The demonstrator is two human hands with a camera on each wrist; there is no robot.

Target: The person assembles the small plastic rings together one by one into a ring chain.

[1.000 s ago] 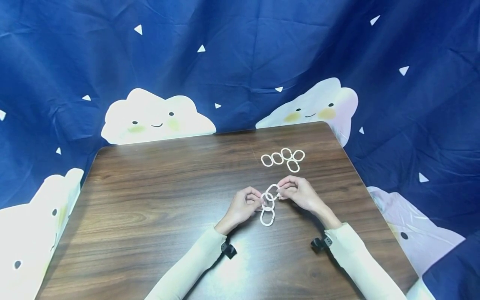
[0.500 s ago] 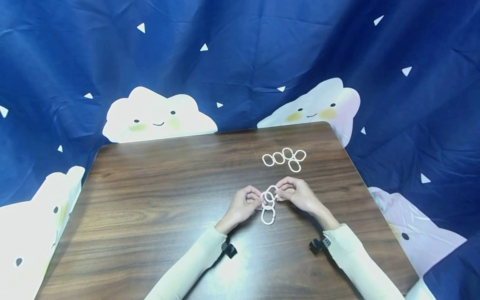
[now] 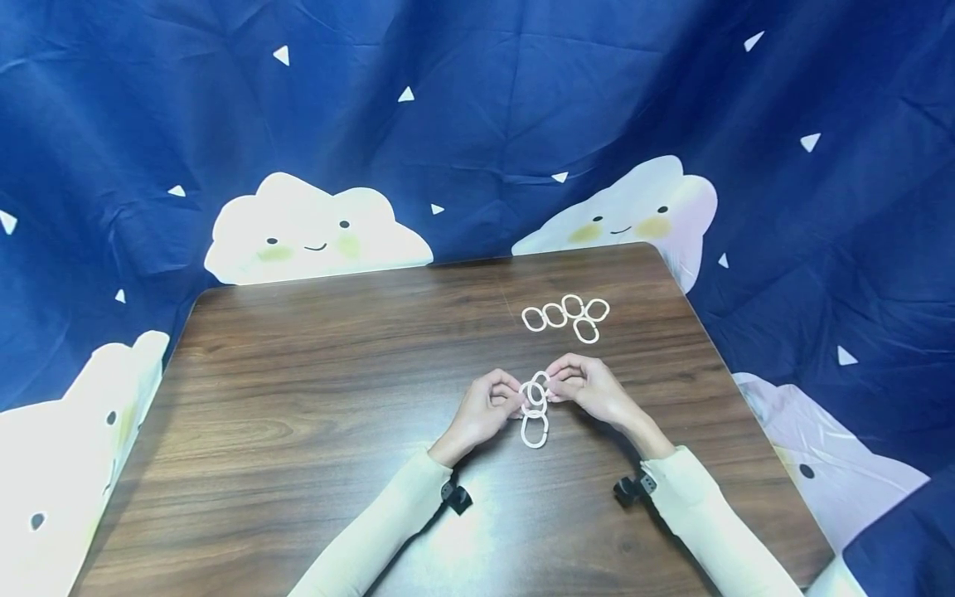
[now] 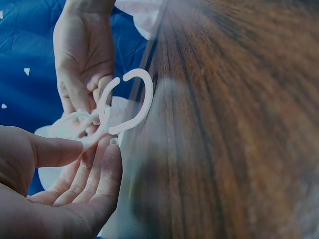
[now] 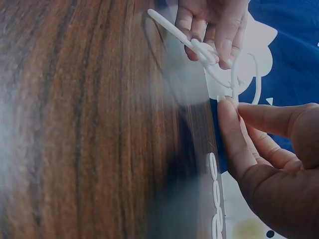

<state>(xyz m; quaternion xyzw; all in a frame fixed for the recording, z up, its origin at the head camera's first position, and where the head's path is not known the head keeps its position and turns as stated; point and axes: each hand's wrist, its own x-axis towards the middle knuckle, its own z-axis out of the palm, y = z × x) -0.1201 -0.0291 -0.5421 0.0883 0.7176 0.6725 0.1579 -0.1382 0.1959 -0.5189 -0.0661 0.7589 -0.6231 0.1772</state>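
Note:
Three linked white plastic oval rings hang between my hands in the head view. My left hand [image 3: 483,412] pinches the middle ring [image 3: 521,391] between thumb and fingertips. My right hand [image 3: 593,391] pinches the upper ring [image 3: 541,373], which crosses the middle one. The lower ring [image 3: 534,447] dangles from the middle ring, held by no hand; its gap shows in the left wrist view on the white C-shaped ring [image 4: 148,94]. In the right wrist view, the thumb and fingertips of my right hand [image 5: 274,149] hold a ring [image 5: 235,79]. Whether the upper ring's gap is closed, I cannot tell.
Beyond my right hand, several loose white rings [image 3: 533,329] lie in a cluster on the brown wooden table [image 3: 336,373]. A blue curtain [image 3: 462,99] with cloud prints hangs behind the table and along its sides. Small black cameras [image 3: 457,498] sit at both wrists.
My right hand has shifted slightly left and down, bringing the upper ring closer to the middle ring, so the two overlap more. My left hand stays nearly still.

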